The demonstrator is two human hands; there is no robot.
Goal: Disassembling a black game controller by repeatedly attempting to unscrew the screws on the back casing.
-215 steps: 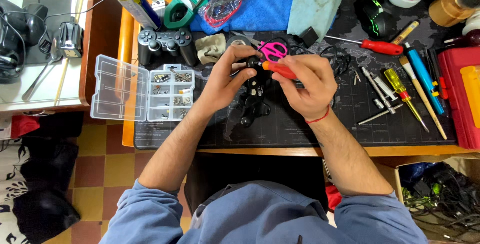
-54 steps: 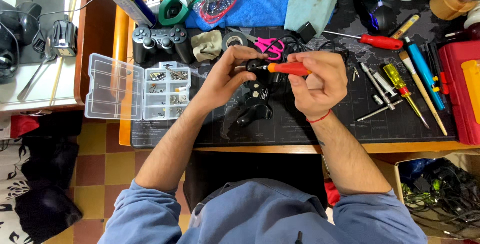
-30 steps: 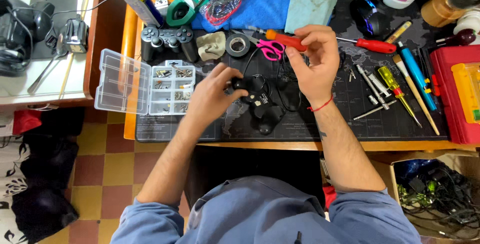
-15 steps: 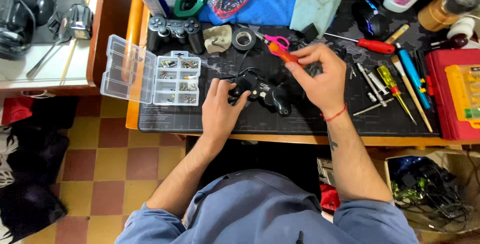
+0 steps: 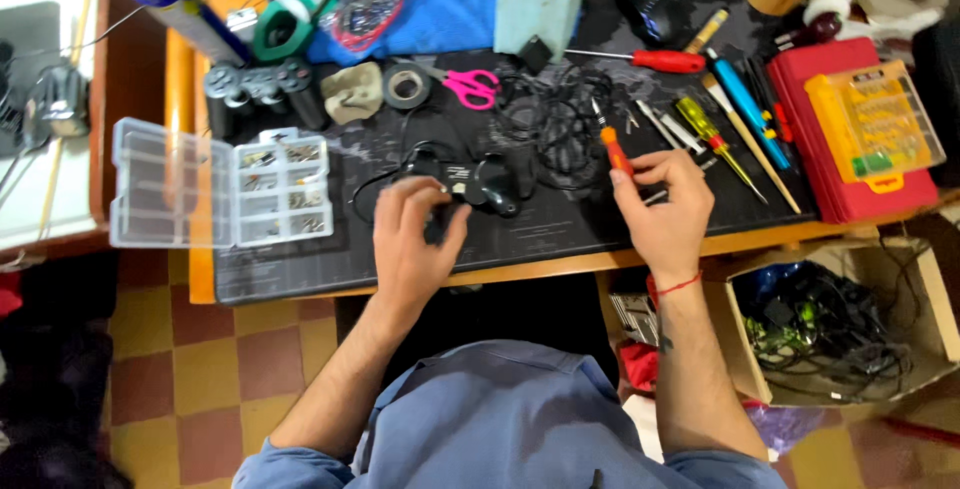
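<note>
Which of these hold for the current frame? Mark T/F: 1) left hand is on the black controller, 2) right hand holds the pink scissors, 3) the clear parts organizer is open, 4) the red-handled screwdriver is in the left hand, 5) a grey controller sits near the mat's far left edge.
1) Left hand rests on the black controller: true.
2) Right hand holds the pink scissors: false. It holds an orange-handled screwdriver; the scissors lie apart on the mat.
3) The clear parts organizer is open: true, lid folded out to the left.
4) The red-handled screwdriver is in the left hand: false. It lies untouched on the mat.
5) A grey controller sits near the mat's far left edge: true.
</note>
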